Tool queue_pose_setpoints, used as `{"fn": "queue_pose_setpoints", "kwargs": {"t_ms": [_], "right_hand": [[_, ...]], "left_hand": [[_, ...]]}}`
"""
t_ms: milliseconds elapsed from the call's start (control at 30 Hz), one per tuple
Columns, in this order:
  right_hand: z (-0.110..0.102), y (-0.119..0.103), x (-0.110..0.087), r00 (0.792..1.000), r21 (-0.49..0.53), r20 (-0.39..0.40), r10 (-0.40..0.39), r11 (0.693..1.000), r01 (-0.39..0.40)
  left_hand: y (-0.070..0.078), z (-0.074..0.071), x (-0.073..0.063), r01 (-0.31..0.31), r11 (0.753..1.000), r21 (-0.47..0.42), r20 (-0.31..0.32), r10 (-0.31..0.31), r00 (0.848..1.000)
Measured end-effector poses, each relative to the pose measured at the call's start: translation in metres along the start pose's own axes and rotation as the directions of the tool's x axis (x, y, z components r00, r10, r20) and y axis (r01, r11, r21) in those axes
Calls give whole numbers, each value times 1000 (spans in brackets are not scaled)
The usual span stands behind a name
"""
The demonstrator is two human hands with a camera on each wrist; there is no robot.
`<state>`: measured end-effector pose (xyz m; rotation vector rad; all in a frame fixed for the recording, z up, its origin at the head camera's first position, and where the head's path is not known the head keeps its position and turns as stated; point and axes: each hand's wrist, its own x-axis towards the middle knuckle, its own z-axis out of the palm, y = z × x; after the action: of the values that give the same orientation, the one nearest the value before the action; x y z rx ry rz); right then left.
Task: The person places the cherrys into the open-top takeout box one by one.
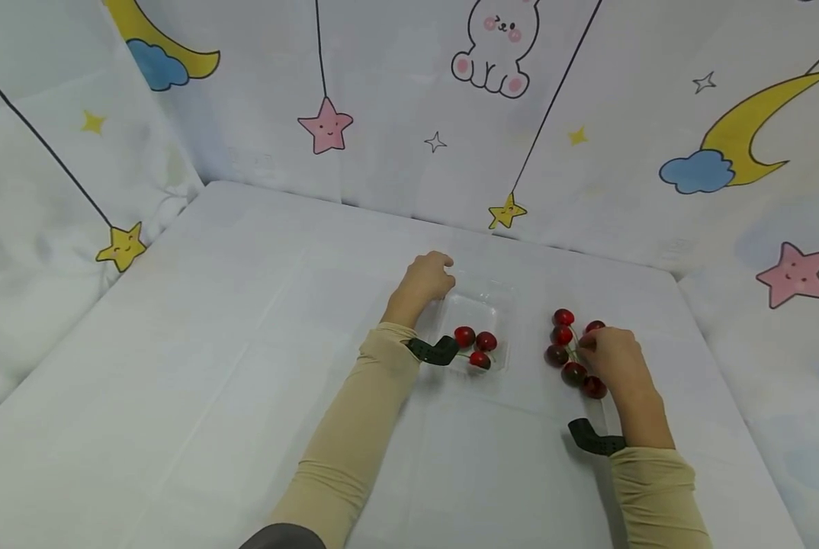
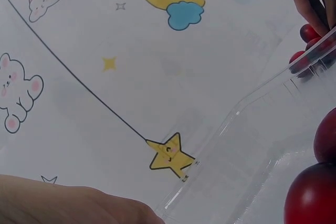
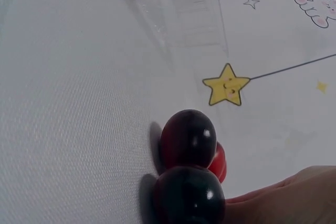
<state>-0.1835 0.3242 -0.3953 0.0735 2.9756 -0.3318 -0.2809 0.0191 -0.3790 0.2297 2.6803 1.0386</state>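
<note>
A clear plastic container stands on the white table with three red cherries visible in its near part. My left hand holds the container's far left rim, its fingertips partly hidden. To the right, several dark red cherries with green stems lie in a cluster. Over this cluster my right hand reaches down, thumb and forefinger together at the stems. In the right wrist view, two dark cherries sit beside that hand, with a redder one partly behind them.
White cloth covers the table. Behind it rises a curtain printed with stars, moons and a bear. Dark straps with protruding pieces sit at both wrists, the left one overlapping the container's near left edge in the head view.
</note>
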Motion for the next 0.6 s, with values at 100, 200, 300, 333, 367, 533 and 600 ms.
{"fn": "queue_pose_setpoints", "kwargs": {"t_ms": [100, 200, 300, 333, 367, 533, 600], "right_hand": [[-1, -1, 0, 1000, -5, -12, -4, 1000, 3], [-1, -2, 0, 1000, -8, -19, -6, 1000, 6], [-2, -2, 0, 1000, -8, -26, -8, 1000, 8], [-2, -2, 0, 999, -9, -32, -11, 1000, 11], [-2, -2, 0, 999, -10, -37, -12, 1000, 12], [-4, -3, -1, 998, -12, -64, -23, 1000, 23], [-5, -3, -2, 998, -8, -66, -21, 1000, 20]], "left_hand": [[0, 0, 0, 0, 1000, -9, -1, 0, 1000], [0, 0, 0, 3, 1000, -16, -5, -3, 1000], [0, 0, 0, 3, 1000, -15, -8, -3, 1000], [0, 1, 0, 3, 1000, -12, -8, -3, 1000], [0, 1, 0, 3, 1000, -12, -8, -3, 1000], [0, 1, 0, 5, 1000, -11, -4, -5, 1000], [1, 1, 0, 7, 1000, -9, -2, -7, 1000]]}}
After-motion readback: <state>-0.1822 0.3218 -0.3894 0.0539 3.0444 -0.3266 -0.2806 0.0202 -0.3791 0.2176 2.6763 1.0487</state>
